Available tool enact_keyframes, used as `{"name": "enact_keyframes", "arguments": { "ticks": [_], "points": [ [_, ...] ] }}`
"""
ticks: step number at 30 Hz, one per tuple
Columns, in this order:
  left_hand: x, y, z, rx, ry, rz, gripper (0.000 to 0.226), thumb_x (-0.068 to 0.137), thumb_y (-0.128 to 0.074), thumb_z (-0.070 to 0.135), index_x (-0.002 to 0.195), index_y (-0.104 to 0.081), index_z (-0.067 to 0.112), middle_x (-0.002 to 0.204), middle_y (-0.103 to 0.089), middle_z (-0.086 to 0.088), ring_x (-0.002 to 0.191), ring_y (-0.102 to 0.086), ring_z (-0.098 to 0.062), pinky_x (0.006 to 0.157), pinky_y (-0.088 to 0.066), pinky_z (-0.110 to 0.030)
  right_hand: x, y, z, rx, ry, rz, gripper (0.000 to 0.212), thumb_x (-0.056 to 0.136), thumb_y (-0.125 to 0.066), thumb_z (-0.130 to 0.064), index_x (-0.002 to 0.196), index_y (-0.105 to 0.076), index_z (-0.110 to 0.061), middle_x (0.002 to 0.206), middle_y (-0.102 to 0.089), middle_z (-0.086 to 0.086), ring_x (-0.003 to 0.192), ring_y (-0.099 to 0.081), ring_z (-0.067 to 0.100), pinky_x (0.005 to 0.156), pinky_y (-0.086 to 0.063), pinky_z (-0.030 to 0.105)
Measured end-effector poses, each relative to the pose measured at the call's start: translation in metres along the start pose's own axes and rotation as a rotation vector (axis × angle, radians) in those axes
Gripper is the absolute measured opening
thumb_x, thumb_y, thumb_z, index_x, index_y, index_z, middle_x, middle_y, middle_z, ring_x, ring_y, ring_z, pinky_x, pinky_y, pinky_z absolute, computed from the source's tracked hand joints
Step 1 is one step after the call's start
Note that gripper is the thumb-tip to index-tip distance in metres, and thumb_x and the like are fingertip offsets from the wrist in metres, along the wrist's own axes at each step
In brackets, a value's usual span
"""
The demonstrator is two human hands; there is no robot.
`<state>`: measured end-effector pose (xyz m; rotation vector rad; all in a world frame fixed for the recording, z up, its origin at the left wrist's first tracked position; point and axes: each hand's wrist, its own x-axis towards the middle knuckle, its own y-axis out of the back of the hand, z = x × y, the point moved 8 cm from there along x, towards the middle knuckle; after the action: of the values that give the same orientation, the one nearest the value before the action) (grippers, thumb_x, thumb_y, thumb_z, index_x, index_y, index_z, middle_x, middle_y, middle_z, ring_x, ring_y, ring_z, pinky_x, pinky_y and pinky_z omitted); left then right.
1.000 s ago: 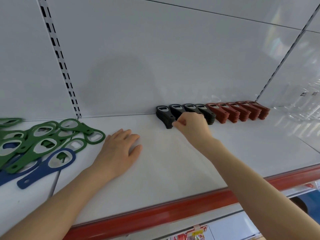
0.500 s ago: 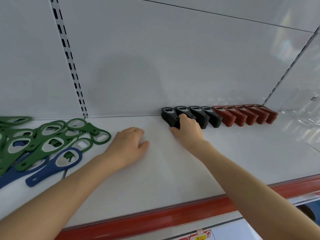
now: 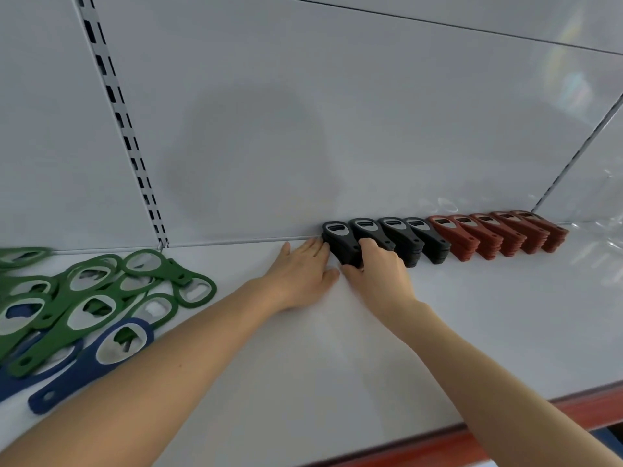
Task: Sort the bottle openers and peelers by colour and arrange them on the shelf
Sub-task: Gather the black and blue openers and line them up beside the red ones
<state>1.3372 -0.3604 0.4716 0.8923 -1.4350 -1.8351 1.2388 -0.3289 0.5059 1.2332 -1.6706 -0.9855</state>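
The shelf (image 3: 371,348) and back panel (image 3: 303,112) look like smooth white painted metal with a soft sheen. The slotted upright (image 3: 124,129) is metal too. The black openers (image 3: 401,235) and red openers (image 3: 488,234) are matt plastic with grey metal mouths. The green openers (image 3: 175,269) and blue opener (image 3: 77,369) have a matt coating around dull metal. The red edge strip (image 3: 590,404) looks smooth.

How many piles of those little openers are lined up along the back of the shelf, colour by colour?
Black piles: 4
Red piles: 5
Total: 9 piles
The left hand touches the leftmost black pile, and the right hand grips it.
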Motion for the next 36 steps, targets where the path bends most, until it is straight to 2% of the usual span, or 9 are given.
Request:
{"name": "enact_keyframes", "arguments": {
  "ticks": [7, 11, 13, 16, 19, 24, 29, 36],
  "points": [
    [0.001, -0.002, -0.002, -0.051, -0.010, -0.013, 0.060, 0.100, -0.021, 0.038, 0.149, -0.002, 0.010, 0.158, 0.002, -0.001, 0.144, 0.004, -0.010, 0.115, 0.001, -0.047, -0.001, -0.001, 0.000, -0.005, 0.010, 0.015, 0.020, 0.091, -0.051, -0.022, 0.087, -0.035, -0.010, 0.095, -0.062, 0.013, 0.090, -0.054, 0.033, 0.062, -0.029, 0.029],
    [-0.002, 0.007, -0.005, -0.182, -0.016, 0.111, 0.058, 0.097, -0.036, 0.036, 0.145, -0.018, 0.010, 0.155, -0.018, -0.003, 0.142, -0.013, -0.013, 0.114, -0.010, -0.045, -0.001, -0.001, 0.001, 0.004, 0.004, 0.007, 0.018, 0.090, -0.050, -0.022, 0.088, -0.037, -0.010, 0.096, -0.062, 0.013, 0.090, -0.054, 0.033, 0.062, -0.030, 0.029],
    [-0.004, 0.009, -0.007, -0.245, 0.013, 0.145, 0.063, 0.096, -0.040, 0.034, 0.146, -0.011, 0.009, 0.155, -0.014, -0.004, 0.142, -0.011, -0.014, 0.115, -0.008, -0.043, -0.001, -0.002, 0.001, 0.011, 0.002, 0.003, 0.018, 0.091, -0.051, -0.023, 0.088, -0.037, -0.010, 0.096, -0.061, 0.013, 0.091, -0.054, 0.033, 0.063, -0.031, 0.029],
    [-0.003, 0.005, -0.004, -0.222, 0.018, 0.091, 0.068, 0.098, -0.035, 0.032, 0.148, 0.005, 0.009, 0.157, 0.004, -0.002, 0.144, 0.003, -0.011, 0.114, 0.001, -0.043, -0.001, -0.002, 0.000, 0.003, 0.008, 0.001, 0.018, 0.091, -0.051, -0.023, 0.088, -0.037, -0.011, 0.096, -0.062, 0.013, 0.093, -0.055, 0.033, 0.063, -0.031, 0.029],
    [-0.001, 0.004, 0.000, -0.213, 0.011, 0.065, 0.066, 0.098, -0.033, 0.029, 0.148, 0.007, 0.011, 0.157, 0.007, 0.000, 0.143, 0.006, -0.009, 0.114, 0.002, -0.045, 0.000, -0.001, 0.000, 0.002, 0.008, 0.002, 0.016, 0.091, -0.050, -0.023, 0.090, -0.040, -0.010, 0.097, -0.061, 0.013, 0.094, -0.056, 0.033, 0.064, -0.030, 0.029],
    [0.000, 0.003, 0.000, -0.186, 0.015, 0.055, 0.065, 0.099, -0.031, 0.029, 0.148, 0.006, 0.009, 0.157, 0.004, -0.002, 0.144, 0.004, -0.011, 0.114, 0.002, -0.047, 0.000, -0.002, 0.000, -0.005, 0.006, 0.008, 0.018, 0.091, -0.050, -0.022, 0.087, -0.036, -0.011, 0.098, -0.062, 0.013, 0.093, -0.056, 0.033, 0.063, -0.029, 0.029],
    [-0.002, 0.007, 0.003, -0.148, -0.010, 0.127, 0.054, 0.098, -0.032, 0.028, 0.144, -0.015, 0.004, 0.154, -0.019, -0.006, 0.142, -0.011, -0.014, 0.113, -0.007, -0.047, -0.002, 0.001, -0.001, -0.024, 0.008, 0.005, 0.017, 0.093, -0.049, -0.023, 0.095, -0.043, -0.008, 0.101, -0.061, 0.013, 0.097, -0.055, 0.033, 0.064, -0.029, 0.028],
    [0.004, 0.000, 0.003, -0.111, -0.027, 0.080, 0.056, 0.100, -0.027, 0.028, 0.146, -0.007, 0.004, 0.156, -0.010, -0.004, 0.144, -0.001, -0.013, 0.114, -0.005, -0.050, -0.002, 0.002, -0.001, -0.039, 0.000, 0.008, 0.021, 0.094, -0.048, -0.023, 0.086, -0.033, -0.010, 0.100, -0.061, 0.013, 0.095, -0.056, 0.032, 0.064, -0.028, 0.028]
  ]
}}
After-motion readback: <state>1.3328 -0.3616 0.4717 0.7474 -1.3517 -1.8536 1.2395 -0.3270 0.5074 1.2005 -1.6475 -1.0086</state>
